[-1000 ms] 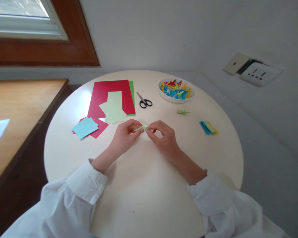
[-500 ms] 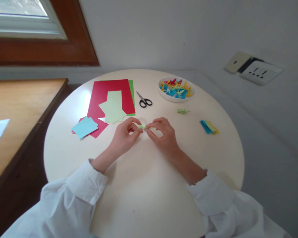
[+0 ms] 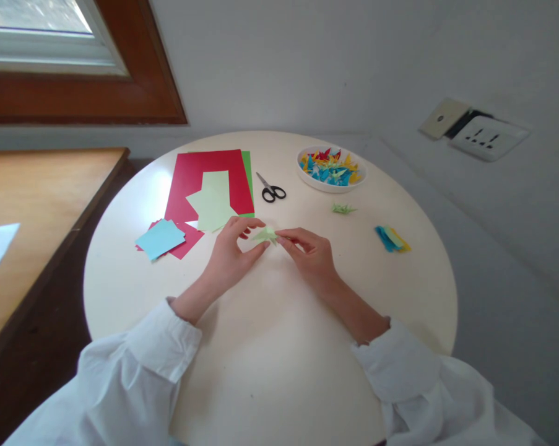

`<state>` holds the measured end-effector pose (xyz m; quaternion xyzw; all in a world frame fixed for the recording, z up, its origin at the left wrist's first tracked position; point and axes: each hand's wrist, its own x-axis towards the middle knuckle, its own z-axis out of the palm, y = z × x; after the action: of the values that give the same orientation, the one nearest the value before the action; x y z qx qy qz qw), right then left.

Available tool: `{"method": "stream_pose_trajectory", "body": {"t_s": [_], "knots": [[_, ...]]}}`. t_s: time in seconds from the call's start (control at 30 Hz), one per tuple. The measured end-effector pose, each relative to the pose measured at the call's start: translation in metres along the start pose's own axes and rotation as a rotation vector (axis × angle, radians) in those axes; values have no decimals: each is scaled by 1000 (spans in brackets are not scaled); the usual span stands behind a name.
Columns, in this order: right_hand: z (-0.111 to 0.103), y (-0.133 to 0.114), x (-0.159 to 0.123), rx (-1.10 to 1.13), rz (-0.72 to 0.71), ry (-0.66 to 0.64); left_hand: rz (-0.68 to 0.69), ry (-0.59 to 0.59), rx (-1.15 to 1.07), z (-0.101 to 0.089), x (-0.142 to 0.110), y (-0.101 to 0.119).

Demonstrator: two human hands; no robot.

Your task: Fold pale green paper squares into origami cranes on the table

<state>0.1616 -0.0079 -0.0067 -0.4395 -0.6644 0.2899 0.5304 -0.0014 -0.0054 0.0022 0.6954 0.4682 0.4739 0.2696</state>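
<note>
A small pale green folded paper crane [image 3: 266, 235] is held above the middle of the round white table. My right hand [image 3: 309, 253] pinches it between thumb and fingertips at its right side. Around its left side is my left hand [image 3: 233, 248], thumb and fingers spread apart; whether the thumb tip touches the paper I cannot tell. Beyond my left hand lie pale green paper pieces [image 3: 214, 198] on a red sheet [image 3: 186, 179]. A small green heap of folded paper [image 3: 343, 209] rests beyond my right hand.
Black-handled scissors [image 3: 272, 191] lie behind my hands. At the back right stands a white oval dish [image 3: 328, 186] full of colourful paper cranes. Light blue squares [image 3: 161, 239] sit at left, and blue, green and yellow slips [image 3: 392, 239] at right.
My left thumb and fingers have parted from their pinch on the crane. The right hand still pinches it, and the crane has turned so that more of it shows.
</note>
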Motion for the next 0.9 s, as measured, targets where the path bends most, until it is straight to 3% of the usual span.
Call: {"method": "stream_pose_trajectory", "body": {"t_s": [0.2, 0.37, 0.7, 0.9], "knots": [[0, -1, 0, 66, 44, -39, -61, -118, -238, 1, 2, -1], [0, -1, 0, 93, 79, -6, -78, -84, -172, 1, 1, -1], [1, 0, -1, 105, 44, 5, 148, -19, 100, -1, -1, 1], [1, 3, -2, 141, 9, 10, 177, -11, 58, -2, -1, 2]]}}
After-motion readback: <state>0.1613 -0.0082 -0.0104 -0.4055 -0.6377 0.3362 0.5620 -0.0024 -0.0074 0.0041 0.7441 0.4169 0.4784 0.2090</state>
